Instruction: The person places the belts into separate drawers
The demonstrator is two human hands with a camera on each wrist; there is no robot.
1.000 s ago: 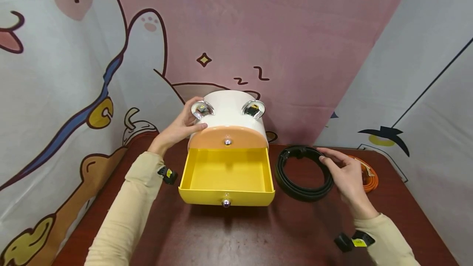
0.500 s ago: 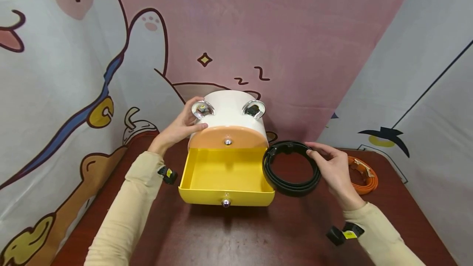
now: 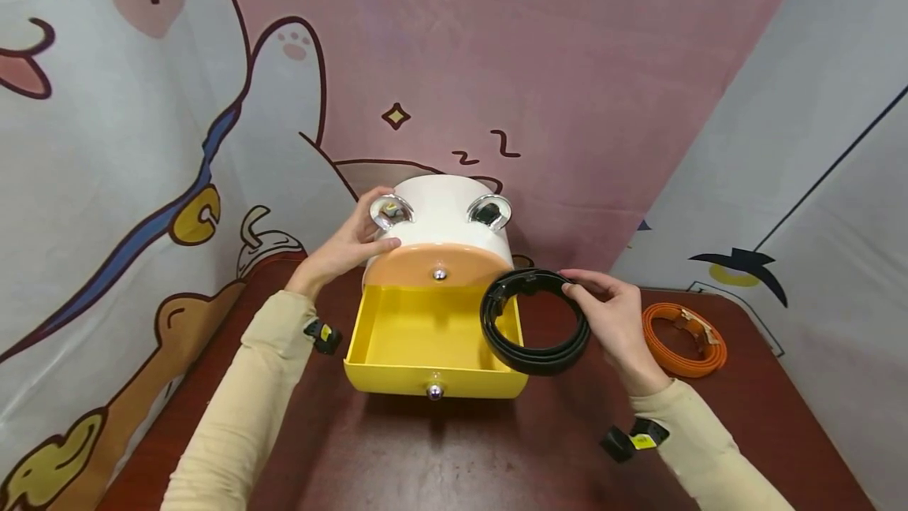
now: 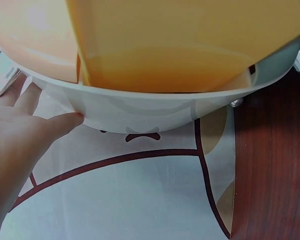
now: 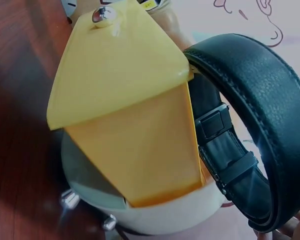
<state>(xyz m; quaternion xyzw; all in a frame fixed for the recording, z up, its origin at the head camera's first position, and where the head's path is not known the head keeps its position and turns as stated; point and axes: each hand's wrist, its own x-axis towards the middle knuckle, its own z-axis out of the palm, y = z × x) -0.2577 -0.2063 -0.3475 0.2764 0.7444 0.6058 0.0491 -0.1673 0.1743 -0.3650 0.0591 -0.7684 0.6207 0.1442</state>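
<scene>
A coiled black belt (image 3: pixel 539 361) hangs from my right hand (image 3: pixel 613 322), which pinches its right rim between thumb and fingers. In the head view the coil overlaps the right side of a pulled-out yellow drawer (image 3: pixel 390 381). Its buckle and keeper loop show inside the belt (image 5: pixel 270 85) in the right wrist view. The drawer belongs to a white frog-like cabinet (image 3: pixel 443 215) with two chrome ring eyes and a closed orange drawer (image 3: pixel 404 266) above. My left hand (image 3: pixel 345 247) rests against the cabinet's left side, thumb by the front edge, fingers partly hidden behind the left eye.
A coiled orange belt (image 3: pixel 688 365) lies on the dark red table (image 3: pixel 426 456) to the right of my right hand. Behind the cabinet hangs a printed cartoon cloth (image 3: pixel 567 101), which also covers both sides.
My right hand has carried the black belt leftward, from beside the drawer to over its right edge. The orange belt now shows fully. My left hand has stayed on the cabinet.
</scene>
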